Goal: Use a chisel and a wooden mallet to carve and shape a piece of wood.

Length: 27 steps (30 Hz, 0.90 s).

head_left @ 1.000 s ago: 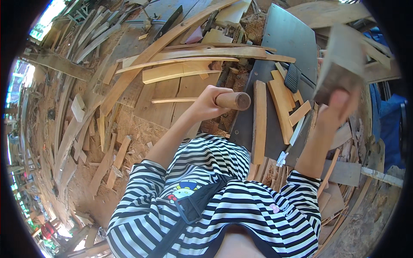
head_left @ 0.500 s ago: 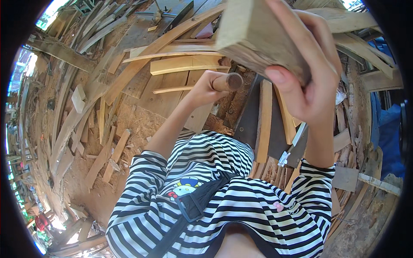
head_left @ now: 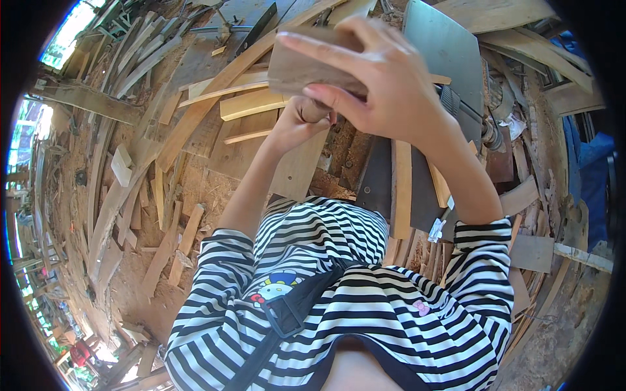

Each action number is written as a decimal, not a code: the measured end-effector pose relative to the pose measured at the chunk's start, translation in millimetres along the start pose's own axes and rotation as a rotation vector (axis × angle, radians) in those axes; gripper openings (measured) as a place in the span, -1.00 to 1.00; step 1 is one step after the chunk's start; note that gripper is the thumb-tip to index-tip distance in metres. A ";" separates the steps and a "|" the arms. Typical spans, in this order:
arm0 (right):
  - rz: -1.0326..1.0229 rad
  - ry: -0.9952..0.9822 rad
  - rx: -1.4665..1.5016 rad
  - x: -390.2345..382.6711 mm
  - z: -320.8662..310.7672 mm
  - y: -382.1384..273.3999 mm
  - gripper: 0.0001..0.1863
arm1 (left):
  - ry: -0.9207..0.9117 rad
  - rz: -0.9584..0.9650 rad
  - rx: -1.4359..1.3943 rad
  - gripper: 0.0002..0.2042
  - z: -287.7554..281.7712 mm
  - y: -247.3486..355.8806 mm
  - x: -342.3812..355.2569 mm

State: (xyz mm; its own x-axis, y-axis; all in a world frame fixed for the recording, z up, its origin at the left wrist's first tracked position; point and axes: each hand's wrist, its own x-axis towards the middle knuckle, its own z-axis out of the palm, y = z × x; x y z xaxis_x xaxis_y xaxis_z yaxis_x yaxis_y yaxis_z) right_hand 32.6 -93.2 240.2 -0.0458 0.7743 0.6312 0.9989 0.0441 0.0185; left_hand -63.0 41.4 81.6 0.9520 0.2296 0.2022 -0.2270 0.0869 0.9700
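Observation:
My right hand (head_left: 391,85) grips a rectangular wooden block (head_left: 297,68), with thumb and forefinger along it, high in the centre of the view. Just below the block, my left hand (head_left: 293,127) is wrapped round a round wooden handle (head_left: 315,112), which is mostly hidden under the block and right hand; whether block and handle touch I cannot tell. Beneath my right arm lie a long wooden strip (head_left: 401,195) and other pieces on a dark metal surface (head_left: 372,176). A light wooden piece (head_left: 238,107) lies behind my left hand.
A pale metal plate (head_left: 443,39) is at the upper right, with metal machine parts (head_left: 492,137) below it. Scrap boards and strips (head_left: 179,251) lie thickly around on sawdust-covered ground. A blue tarp (head_left: 587,182) is at the far right.
My right hand has swung the block from the right across to the centre, over my left hand. My left hand has moved up and slightly leftward with the handle.

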 end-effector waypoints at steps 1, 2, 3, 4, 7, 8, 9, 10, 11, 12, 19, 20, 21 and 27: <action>0.012 0.058 0.036 3.5 -3.2 2.2 -0.55 | -0.012 -0.029 0.038 -0.94 -2.9 -2.3 -2.1; 0.096 0.011 0.157 16.7 -23.1 -8.5 -0.55 | -0.002 -0.036 0.039 -0.94 -6.8 -3.5 -4.9; 0.094 0.008 0.168 18.6 -25.3 -8.0 -0.55 | -0.041 -0.042 0.080 -0.93 -11.2 -4.9 -6.0; 0.064 0.113 0.248 19.2 -29.7 -4.1 -0.56 | -0.086 -0.040 0.122 -0.92 -13.4 -4.2 -3.9; 0.052 0.201 0.343 12.6 -17.2 -8.9 -0.53 | -0.024 -0.004 0.098 -0.94 -8.3 -5.1 -3.6; 0.029 0.098 0.171 -3.3 4.0 -9.3 -0.51 | 0.225 0.043 0.104 -0.99 9.9 -1.7 -3.5; 0.005 -0.004 0.007 -11.9 15.3 -8.6 -0.49 | 0.213 0.044 0.103 -0.99 3.5 -7.6 -2.0; 0.023 -0.052 0.038 -9.1 13.7 -7.2 -0.45 | 0.090 -0.086 0.144 -0.78 -9.5 -10.8 -3.0; 0.020 -0.051 0.040 -5.4 8.3 -5.4 -0.45 | -0.035 -0.215 0.184 -0.58 -17.8 -15.1 -2.9; 0.035 -0.030 0.054 0.9 -0.4 -2.8 -0.46 | -0.003 -0.007 0.086 -0.86 -17.3 -23.2 0.6; -0.055 0.151 0.186 7.5 -9.0 -3.1 -0.52 | 0.095 0.052 0.074 -0.77 -5.7 -7.0 -2.5; -0.018 0.034 0.104 -4.2 3.4 -9.1 -0.52 | 0.210 0.145 0.230 -0.74 -3.7 -14.2 0.9; 0.021 -0.084 0.023 -11.5 8.5 -12.5 -0.52 | 0.199 0.147 0.228 -0.74 -5.6 -19.1 0.9; 0.054 0.066 0.188 19.7 -25.2 -12.5 -0.51 | -0.035 0.020 0.089 -0.79 -25.8 -15.9 0.3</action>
State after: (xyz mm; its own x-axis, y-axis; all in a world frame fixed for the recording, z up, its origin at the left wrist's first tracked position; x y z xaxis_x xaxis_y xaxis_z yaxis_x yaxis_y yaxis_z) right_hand 19.5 -94.3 272.0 0.0144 0.7361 0.6767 0.9794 0.1261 -0.1580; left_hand -64.4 65.1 62.8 0.9544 0.1964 0.2250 -0.2286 -0.0043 0.9735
